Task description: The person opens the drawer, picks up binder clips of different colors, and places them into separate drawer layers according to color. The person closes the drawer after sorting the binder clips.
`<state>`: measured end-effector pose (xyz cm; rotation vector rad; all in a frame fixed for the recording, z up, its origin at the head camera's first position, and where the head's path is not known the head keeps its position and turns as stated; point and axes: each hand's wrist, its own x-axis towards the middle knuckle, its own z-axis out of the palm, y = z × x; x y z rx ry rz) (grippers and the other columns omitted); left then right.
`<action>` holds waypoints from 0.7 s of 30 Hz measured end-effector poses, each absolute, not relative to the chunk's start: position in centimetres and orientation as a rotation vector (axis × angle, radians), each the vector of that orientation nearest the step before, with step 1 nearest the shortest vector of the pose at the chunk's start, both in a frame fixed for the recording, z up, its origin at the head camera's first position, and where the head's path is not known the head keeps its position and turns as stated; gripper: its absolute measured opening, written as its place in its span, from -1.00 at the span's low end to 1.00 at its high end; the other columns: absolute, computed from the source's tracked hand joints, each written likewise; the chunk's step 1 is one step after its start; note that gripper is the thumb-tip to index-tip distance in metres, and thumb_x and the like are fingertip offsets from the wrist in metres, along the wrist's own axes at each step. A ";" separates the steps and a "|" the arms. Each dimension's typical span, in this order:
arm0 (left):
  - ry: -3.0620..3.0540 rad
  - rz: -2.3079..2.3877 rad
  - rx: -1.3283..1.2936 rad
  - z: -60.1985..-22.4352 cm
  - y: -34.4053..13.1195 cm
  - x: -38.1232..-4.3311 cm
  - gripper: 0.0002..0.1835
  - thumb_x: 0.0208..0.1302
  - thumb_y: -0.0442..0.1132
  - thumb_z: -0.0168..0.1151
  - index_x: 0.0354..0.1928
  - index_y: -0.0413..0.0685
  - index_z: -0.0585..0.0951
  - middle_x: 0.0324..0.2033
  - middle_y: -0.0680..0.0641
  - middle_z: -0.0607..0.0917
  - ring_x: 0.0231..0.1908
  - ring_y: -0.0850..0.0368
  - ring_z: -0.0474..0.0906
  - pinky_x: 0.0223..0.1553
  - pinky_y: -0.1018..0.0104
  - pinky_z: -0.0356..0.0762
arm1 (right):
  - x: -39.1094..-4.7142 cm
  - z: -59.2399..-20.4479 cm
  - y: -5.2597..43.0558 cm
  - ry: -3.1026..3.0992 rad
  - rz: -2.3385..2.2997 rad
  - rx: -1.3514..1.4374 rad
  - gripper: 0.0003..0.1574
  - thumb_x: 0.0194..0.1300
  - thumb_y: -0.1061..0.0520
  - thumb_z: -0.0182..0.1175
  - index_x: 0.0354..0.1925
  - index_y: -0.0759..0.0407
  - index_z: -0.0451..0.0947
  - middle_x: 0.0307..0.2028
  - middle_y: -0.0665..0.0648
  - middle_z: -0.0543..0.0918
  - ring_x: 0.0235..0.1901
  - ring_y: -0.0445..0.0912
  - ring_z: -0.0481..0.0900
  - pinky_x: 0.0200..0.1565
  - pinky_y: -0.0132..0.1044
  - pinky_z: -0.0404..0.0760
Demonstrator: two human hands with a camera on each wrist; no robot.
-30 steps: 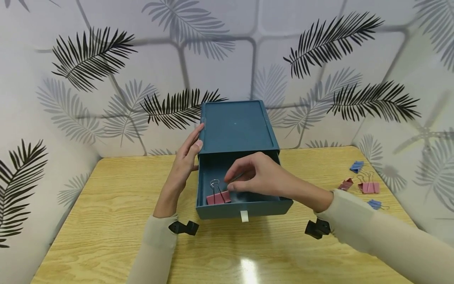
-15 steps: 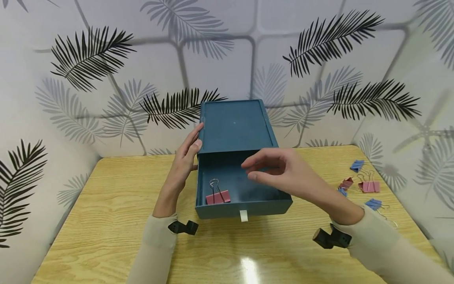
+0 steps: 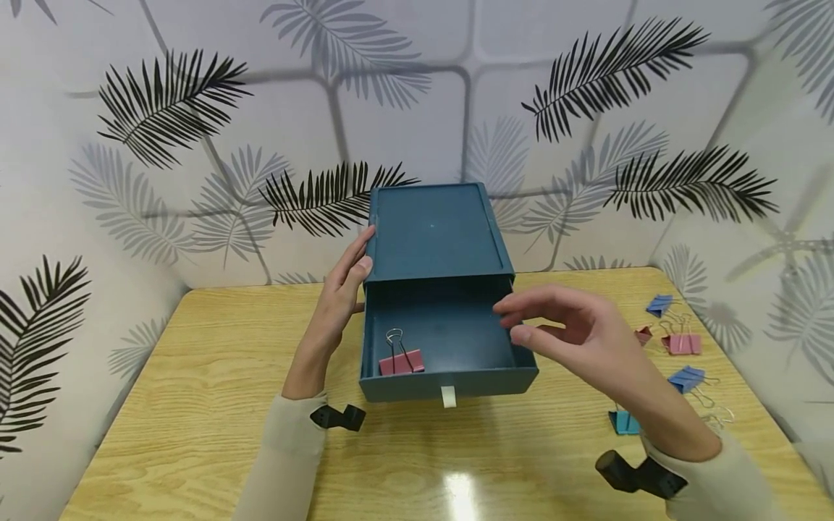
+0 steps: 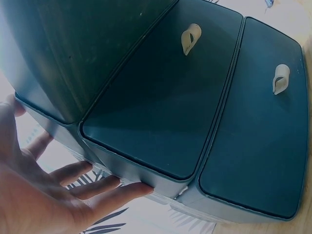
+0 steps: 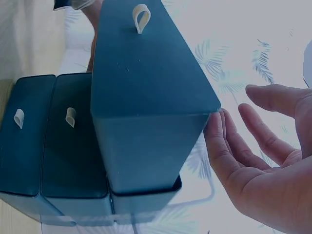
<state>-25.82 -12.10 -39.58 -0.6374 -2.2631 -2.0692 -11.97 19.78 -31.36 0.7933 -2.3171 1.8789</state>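
A blue drawer cabinet (image 3: 435,231) stands mid-table, its top drawer (image 3: 485,383) pulled out. Inside that drawer, at the front left, lies a pink binder clip (image 3: 409,360) with its wire handle raised. My left hand (image 3: 334,307) rests along the cabinet's left side; its spread fingers (image 4: 105,187) touch the wall in the left wrist view. Over the drawer's right edge hovers my right hand (image 3: 583,336), fingers loosely bent and holding nothing. Two lower drawers (image 4: 161,97) with cream pull tabs are closed, as the left wrist view shows.
Loose binder clips lie on the table's right side: a blue one (image 3: 659,305), a pink one (image 3: 684,344), a red one (image 3: 643,335), another blue one (image 3: 687,378) and a teal one (image 3: 628,422). My right forearm partly covers this area. A leaf-patterned backdrop (image 3: 404,108) rises behind the table.
My right hand has moved right, from above the middle of the drawer to its right edge, leaving the pink clip behind. The left hand and the cabinet have stayed put.
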 end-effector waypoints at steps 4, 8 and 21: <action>-2.271 -2.065 -0.626 -39.6 -12.0 -25.8 -0.41 0.57 0.10 -0.07 0.58 0.50 0.22 0.59 0.10 0.08 0.54 -0.12 0.05 0.06 -0.59 0.37 | -11.5 -31.9 20.8 -2.262 1.896 0.731 -0.66 0.38 0.45 0.24 0.11 0.37 0.62 0.09 0.27 0.67 0.05 0.05 0.67 0.05 -0.18 0.68; -2.266 -2.069 -0.625 -39.5 -12.0 -25.7 -0.41 0.56 0.10 -0.07 0.58 0.50 0.22 0.59 0.11 0.09 0.53 -0.11 0.07 0.05 -0.57 0.40 | -11.6 -32.8 22.0 -2.246 1.875 0.660 -0.66 0.37 0.45 0.24 0.10 0.39 0.61 0.08 0.27 0.67 0.05 0.04 0.67 0.03 -0.19 0.69; -2.253 -2.081 -0.641 -39.5 -12.2 -25.7 -0.41 0.58 0.08 -0.07 0.59 0.47 0.22 0.59 0.09 0.08 0.53 -0.14 0.06 0.05 -0.58 0.39 | -12.7 -35.9 25.7 -2.247 1.625 0.436 -0.54 0.38 0.43 0.25 0.22 0.37 0.56 0.08 0.20 0.67 0.06 -0.06 0.66 0.02 -0.41 0.64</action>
